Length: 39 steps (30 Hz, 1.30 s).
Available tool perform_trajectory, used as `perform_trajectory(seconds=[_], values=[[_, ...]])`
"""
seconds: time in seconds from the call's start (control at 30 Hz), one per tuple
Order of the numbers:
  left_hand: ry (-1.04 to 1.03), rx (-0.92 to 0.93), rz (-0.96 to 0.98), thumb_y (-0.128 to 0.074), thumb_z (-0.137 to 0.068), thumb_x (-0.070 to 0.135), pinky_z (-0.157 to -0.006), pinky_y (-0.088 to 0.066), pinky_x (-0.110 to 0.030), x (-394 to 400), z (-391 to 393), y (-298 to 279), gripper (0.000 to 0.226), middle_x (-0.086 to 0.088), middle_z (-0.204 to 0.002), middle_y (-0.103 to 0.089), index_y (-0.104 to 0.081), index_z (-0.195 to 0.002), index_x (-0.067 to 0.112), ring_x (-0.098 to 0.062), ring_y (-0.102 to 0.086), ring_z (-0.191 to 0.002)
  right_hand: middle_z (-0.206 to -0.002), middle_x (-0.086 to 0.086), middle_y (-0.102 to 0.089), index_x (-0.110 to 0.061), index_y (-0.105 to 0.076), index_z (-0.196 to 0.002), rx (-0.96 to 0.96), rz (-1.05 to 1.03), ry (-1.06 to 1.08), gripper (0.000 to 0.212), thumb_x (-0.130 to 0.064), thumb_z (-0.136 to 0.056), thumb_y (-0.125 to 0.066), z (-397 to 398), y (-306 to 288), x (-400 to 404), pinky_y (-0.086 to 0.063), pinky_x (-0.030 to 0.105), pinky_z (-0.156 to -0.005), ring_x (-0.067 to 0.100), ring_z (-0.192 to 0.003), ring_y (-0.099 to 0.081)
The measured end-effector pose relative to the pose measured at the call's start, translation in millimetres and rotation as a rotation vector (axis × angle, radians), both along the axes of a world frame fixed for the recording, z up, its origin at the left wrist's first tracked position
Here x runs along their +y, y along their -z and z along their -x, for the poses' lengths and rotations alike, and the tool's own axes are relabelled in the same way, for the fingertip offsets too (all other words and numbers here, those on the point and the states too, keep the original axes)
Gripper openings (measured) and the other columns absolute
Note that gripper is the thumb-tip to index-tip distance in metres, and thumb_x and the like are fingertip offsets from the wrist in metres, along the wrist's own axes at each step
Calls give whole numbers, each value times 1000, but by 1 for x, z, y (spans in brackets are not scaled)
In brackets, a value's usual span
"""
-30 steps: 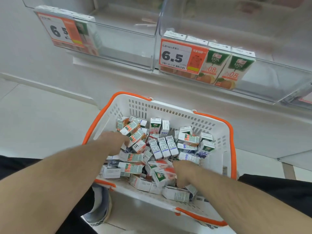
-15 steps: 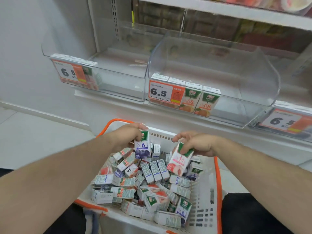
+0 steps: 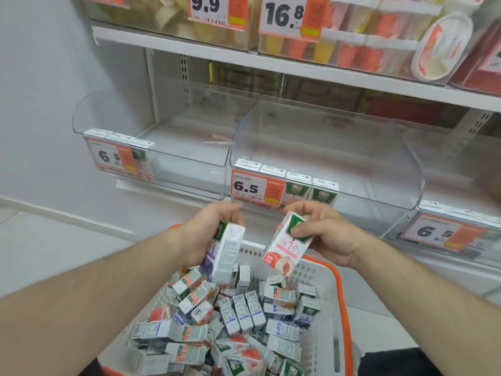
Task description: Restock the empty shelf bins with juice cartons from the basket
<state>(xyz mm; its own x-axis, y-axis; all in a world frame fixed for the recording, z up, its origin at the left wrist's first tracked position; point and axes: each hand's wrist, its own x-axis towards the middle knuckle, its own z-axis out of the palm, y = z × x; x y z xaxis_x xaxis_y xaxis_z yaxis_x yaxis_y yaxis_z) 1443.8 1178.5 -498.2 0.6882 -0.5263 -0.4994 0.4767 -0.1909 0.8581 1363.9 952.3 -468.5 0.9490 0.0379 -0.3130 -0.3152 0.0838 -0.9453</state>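
I see glossy printed card on the juice cartons (image 3: 230,316). The shelf bins (image 3: 325,158) are clear, smooth plastic with a slight sheen. The basket (image 3: 320,272) looks like white moulded plastic, perforated, with an orange rim. The price tags (image 3: 256,187) look like paper.

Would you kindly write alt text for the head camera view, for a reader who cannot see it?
Each hand holds a juice carton above a white basket full of cartons: the left hand a purple-printed carton, the right hand a peach carton. Ahead, a clear shelf bin holds only a front row of cartons.
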Motion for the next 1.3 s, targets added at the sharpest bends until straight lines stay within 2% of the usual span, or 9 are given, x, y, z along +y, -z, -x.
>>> perform_trajectory(seconds=[0.13, 0.27, 0.43, 0.6, 0.77, 0.9, 0.97, 1.07, 1.3], values=[[164, -490, -188, -75, -84, 26, -84, -46, -30, 2, 4, -6, 9, 8, -73, -67, -71, -85, 19, -13, -63, -79, -102, 37, -65, -6, -56, -109, -120, 134, 32, 58, 19, -59, -71, 0, -12, 9, -56, 34, -62, 37, -83, -63], [334, -656, -276, -76, -65, 56, -94, -44, -25, -5, 7, -12, 72, 12, -85, -64, -55, -130, 33, -2, -63, -99, -108, 30, -67, -7, -56, -114, -173, 257, 54, 58, 27, -68, -67, -3, -17, 18, -54, 29, -58, 31, -84, -64], [307, -836, -251, -78, -78, 43, -87, -50, -33, -8, 7, -3, 30, 19, -88, -64, -64, -104, 49, 0, -58, -83, -107, 11, -73, -21, -56, -116, -268, 275, 21, 67, 8, -62, -82, -4, -21, 35, -57, 49, -83, 33, -96, -70], [215, -887, -170, -72, -76, 56, -97, -49, -43, 12, 2, -15, 42, 13, -112, -69, -64, -116, 48, -11, -62, -108, -120, -18, -61, -46, -51, -116, -445, 621, 46, 70, -23, -62, -90, 1, -28, 55, -49, 22, -89, -1, -107, -59], [154, -969, -159, -67, -71, 59, -90, -50, -35, 35, -2, -32, 41, 17, -102, -70, -61, -112, 55, -9, -63, -98, -104, -19, -61, -42, -55, -114, -622, 772, 202, 53, -57, -64, -67, -2, -30, 89, -52, 28, -79, 4, -93, -59], [100, -1002, -199, -67, -75, 52, -84, -51, -40, 50, -10, -34, 34, 1, -97, -70, -67, -106, 38, -18, -63, -93, -104, -22, -56, -33, -57, -118, -623, 945, 127, 60, -68, -69, -56, -18, -42, 115, -44, 21, -83, 0, -98, -52], [49, -1000, -217, -76, -80, 42, -75, -49, -35, 59, -14, -34, 17, 8, -84, -67, -67, -92, 47, -11, -60, -80, -82, -14, -62, -26, -61, -93, -620, 1017, 100, 34, -58, -80, -58, -33, -51, 128, -46, 30, -72, 10, -80, -56], [-103, -950, -225, -78, -79, 36, -64, -41, -21, 72, -22, -41, 30, 14, -68, -54, -59, -77, 59, 0, -51, -64, -66, -4, -61, -20, -56, -72, -597, 1052, 106, 26, -44, -81, -60, -59, -73, 147, -49, 34, -66, 19, -71, -57], [-557, -507, -84, -72, -83, 18, -66, -44, -19, 90, -47, -45, 63, 5, -86, -62, -46, -139, 30, -5, -61, -77, -75, -5, -63, -21, -60, -81, -647, 1051, 162, 23, -45, -81, -59, -147, -113, 183, -46, 32, -66, 23, -80, -61]])
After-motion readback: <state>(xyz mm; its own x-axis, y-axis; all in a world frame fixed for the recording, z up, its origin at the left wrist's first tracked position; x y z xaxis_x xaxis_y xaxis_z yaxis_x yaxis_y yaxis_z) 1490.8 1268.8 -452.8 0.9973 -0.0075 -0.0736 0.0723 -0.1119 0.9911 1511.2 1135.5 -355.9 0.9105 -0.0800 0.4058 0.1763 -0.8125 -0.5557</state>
